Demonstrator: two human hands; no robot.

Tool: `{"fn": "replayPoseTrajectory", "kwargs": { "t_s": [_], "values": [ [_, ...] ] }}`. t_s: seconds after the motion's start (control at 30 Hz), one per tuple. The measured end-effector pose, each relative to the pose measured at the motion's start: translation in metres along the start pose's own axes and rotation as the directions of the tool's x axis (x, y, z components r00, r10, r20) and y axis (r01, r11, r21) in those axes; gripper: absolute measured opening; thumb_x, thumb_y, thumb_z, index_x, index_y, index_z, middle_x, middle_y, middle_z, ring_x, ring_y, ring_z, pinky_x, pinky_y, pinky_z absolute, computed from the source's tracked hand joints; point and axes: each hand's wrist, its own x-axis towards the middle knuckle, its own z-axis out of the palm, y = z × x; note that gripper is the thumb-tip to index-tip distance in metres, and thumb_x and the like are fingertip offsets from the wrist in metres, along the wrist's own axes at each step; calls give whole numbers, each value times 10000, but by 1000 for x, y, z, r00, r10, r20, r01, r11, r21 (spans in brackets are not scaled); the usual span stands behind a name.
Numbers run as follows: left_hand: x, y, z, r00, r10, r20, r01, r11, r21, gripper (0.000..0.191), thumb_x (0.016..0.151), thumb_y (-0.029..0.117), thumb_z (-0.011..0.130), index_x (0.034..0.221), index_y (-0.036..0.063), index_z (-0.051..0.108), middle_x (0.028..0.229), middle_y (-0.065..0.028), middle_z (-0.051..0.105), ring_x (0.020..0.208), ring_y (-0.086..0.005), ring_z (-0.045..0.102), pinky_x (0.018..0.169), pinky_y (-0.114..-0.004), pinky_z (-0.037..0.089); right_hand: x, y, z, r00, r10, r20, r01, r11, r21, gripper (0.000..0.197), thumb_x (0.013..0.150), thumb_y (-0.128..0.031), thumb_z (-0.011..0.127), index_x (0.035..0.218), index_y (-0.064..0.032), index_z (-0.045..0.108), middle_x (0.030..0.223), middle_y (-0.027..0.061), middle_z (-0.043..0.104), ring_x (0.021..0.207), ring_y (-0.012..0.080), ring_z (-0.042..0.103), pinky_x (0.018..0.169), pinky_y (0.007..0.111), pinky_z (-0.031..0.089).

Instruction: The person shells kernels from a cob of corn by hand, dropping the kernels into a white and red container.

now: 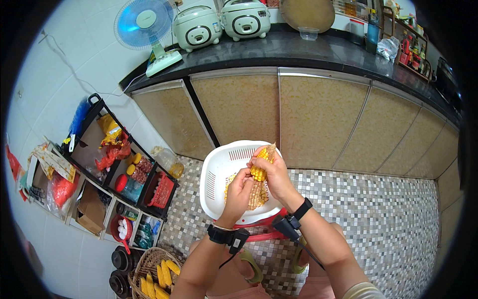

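Observation:
Both hands are on a partly shelled ear of dried corn [258, 172] above a white plastic basket [213, 159] with slotted sides. Yellow kernels remain along its upper middle, while the lower length and the tip show bare brown cob. My right hand [279, 175] wraps around the upper part, its thumb across the kernels. On the left side, my left hand [239, 190] has its fingertips against the cob just below the kernel rows. Loose kernels [264, 196] lie in the basket, partly hidden by the cob and my hands.
Beneath the basket shows a red plastic stool [263, 236]. A wicker basket [136, 267] of corn ears stands at lower left, beside dark lidded pots [122, 259]. Storage shelves [108, 187] line the left wall. Cabinets [321, 119] under a black counter [283, 46] run ahead.

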Motion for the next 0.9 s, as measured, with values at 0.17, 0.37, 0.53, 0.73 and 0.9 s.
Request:
{"fn": "replayPoseTrajectory", "kwargs": {
  "t_s": [0.17,0.37,0.53,0.73,0.9],
  "values": [
    [3,-1,1,998,41,-37,-41,999,3,210,988,46,450,1158,-42,537,1004,-79,619,911,-105,589,809,-243,472,-1,0,0,1000,16,-20,-16,1000,6,152,839,-56,643,964,-60,558,856,33,613,768,102,597,688,242,484],
    [1,3,2,996,45,-75,-40,997,72,192,979,27,483,1153,-25,544,1061,-67,604,953,-99,585,861,-247,476,1,0,-5,995,29,-99,-22,998,66,125,848,-45,623,951,-66,554,853,45,615,776,129,608,710,263,499],
    [1,7,6,978,181,-101,-143,942,303,179,930,-8,569,1106,-36,569,1052,-90,614,992,-131,613,870,-267,503,2,-5,-7,975,141,-172,-95,963,254,153,850,-26,613,978,-68,541,864,63,613,799,155,614,730,285,510],
    [1,7,5,960,263,-92,-193,865,463,178,944,19,568,1111,-43,570,1064,-91,613,981,-127,611,868,-257,498,2,-1,-4,990,-45,-135,47,999,8,156,840,-34,642,961,-76,553,867,24,599,790,110,585,719,256,481],
    [3,5,4,997,27,-77,-21,997,72,241,988,87,528,1181,-55,549,1062,-77,619,961,-101,597,861,-250,488,-1,0,-5,996,-63,-56,55,991,-123,151,860,-62,621,988,-71,543,930,51,619,907,137,615,824,282,492]
  ]
}}
